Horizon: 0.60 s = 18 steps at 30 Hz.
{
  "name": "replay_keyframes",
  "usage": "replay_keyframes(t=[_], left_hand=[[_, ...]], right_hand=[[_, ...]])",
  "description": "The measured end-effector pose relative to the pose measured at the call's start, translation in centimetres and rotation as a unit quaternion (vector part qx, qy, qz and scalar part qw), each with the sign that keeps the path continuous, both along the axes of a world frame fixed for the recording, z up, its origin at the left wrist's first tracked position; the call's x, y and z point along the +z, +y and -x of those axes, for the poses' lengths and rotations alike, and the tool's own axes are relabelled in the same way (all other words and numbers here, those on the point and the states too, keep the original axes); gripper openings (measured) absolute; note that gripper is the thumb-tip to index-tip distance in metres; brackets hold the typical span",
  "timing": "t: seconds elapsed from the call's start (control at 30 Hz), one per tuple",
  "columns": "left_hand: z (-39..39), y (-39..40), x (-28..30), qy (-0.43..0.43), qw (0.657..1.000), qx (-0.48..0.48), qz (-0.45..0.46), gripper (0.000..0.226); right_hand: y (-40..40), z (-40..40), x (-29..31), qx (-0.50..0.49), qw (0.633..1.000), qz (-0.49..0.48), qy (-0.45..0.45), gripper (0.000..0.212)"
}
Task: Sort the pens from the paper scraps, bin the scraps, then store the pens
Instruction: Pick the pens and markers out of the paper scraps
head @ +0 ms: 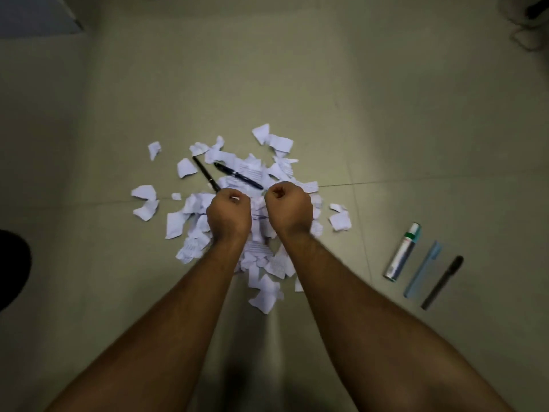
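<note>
A heap of torn white paper scraps (261,176) lies on the pale floor. Two black pens lie on it: a thin pen (204,172) at the left and a thicker pen (237,175) in the middle. My left hand (228,217) and my right hand (289,208) hover side by side over the heap, fingers curled under like fists. The thin pen's near end runs up to my left hand, the thicker pen's end stops close to my right hand. I cannot tell whether either hand touches a pen. A small white spot shows at my left fingers.
To the right of the heap, a silver marker (403,252), a light blue pen (423,269) and a dark pen (442,282) lie in a row. Floor tile seams (416,181) cross the scene. A dark shape (13,269) sits at the left edge.
</note>
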State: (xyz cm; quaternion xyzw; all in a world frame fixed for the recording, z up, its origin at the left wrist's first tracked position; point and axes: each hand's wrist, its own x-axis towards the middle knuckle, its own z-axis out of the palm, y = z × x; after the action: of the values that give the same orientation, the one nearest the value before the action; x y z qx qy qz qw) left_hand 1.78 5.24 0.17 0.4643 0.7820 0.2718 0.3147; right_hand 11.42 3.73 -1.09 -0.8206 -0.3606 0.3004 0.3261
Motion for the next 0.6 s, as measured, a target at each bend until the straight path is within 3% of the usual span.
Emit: replay_keyframes(t=[0.13, 0.3, 0.47, 0.6], left_hand=[[2.8, 2.5, -0.7, 0.034, 0.999, 0.03, 0.004, 0.022], [4.2, 4.7, -2.5, 0.036, 0.995, 0.057, 0.066, 0.025], [4.2, 5.7, -2.8, 0.058, 0.99, 0.031, 0.126, 0.039], [4.1, 6.2, -2.2, 0.061, 0.986, 0.035, 0.15, 0.04]], right_hand=[[3.1, 2.0, -0.5, 0.14, 0.985, 0.012, -0.098, 0.019], [5.6, 3.4, -1.6, 0.183, 0.959, 0.075, -0.205, 0.026], [5.4, 3.3, -2.4, 0.19, 0.951, 0.096, -0.225, 0.024], [5.1, 3.2, -2.3, 0.168, 0.964, 0.09, -0.185, 0.025]])
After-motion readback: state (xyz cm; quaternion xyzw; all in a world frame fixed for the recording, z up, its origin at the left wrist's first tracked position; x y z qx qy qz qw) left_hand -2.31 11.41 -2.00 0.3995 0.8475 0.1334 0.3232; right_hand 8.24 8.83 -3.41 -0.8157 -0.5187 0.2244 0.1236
